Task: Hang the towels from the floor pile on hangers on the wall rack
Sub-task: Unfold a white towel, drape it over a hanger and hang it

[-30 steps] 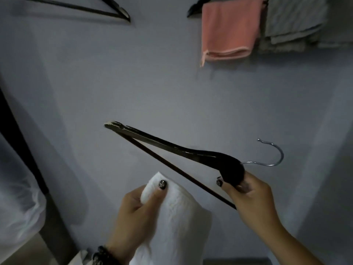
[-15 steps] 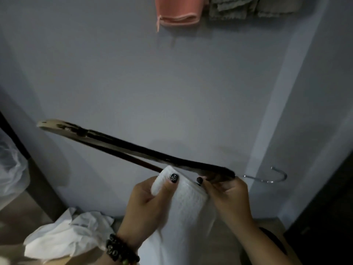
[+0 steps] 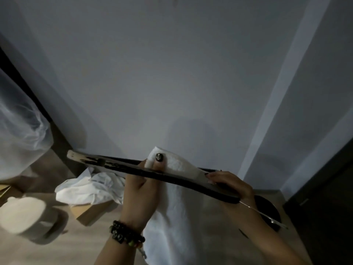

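Note:
A dark wooden hanger (image 3: 114, 165) with a metal hook (image 3: 263, 215) lies nearly level in front of me. My right hand (image 3: 231, 184) grips it near the neck. A white towel (image 3: 172, 217) hangs down behind the hanger's top bar, its upper corner poking up above the bar. My left hand (image 3: 141, 186) pinches that corner, thumb on the front of the cloth. More white towels (image 3: 89, 188) lie crumpled in a pile on the floor at the left. The wall rack is out of view.
A bare grey wall (image 3: 172, 83) fills the view ahead, with a corner at the right. A pale round stool (image 3: 23, 215) and a cardboard box (image 3: 89, 211) stand on the wooden floor at the left. A sheer white curtain (image 3: 17, 131) hangs at far left.
My view has tilted down, so the hung pink and grey towels left the frame. The towel corner went up through the hanger and now stands above the top bar. The hanger dropped lower.

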`<state>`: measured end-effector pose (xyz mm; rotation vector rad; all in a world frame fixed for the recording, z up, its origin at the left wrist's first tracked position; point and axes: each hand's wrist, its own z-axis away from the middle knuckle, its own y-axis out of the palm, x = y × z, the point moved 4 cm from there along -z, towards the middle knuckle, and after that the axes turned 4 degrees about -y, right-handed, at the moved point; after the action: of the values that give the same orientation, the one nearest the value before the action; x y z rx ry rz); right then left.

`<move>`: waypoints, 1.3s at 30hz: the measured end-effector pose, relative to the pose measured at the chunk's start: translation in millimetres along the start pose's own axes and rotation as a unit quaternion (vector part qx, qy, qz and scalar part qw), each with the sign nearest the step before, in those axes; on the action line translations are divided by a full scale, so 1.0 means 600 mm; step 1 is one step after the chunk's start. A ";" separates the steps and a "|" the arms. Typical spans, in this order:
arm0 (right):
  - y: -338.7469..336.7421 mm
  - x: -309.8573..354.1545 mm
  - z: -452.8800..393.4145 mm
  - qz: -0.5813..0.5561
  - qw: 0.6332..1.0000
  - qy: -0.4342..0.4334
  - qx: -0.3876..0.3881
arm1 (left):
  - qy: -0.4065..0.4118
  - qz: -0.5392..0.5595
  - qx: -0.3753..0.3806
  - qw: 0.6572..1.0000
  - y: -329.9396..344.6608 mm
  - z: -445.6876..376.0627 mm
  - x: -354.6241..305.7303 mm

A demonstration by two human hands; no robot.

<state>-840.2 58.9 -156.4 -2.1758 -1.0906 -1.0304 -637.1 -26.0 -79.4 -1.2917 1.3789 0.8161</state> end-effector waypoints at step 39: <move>0.158 -0.033 0.005 0.085 0.943 0.162 0.277 | 0.063 0.050 -0.096 0.992 -0.092 -0.032 0.082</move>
<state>-768.8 -0.8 -182.7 -1.5548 -0.8847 -0.8360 -582.4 -68.1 -113.0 -1.4529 1.5025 0.9689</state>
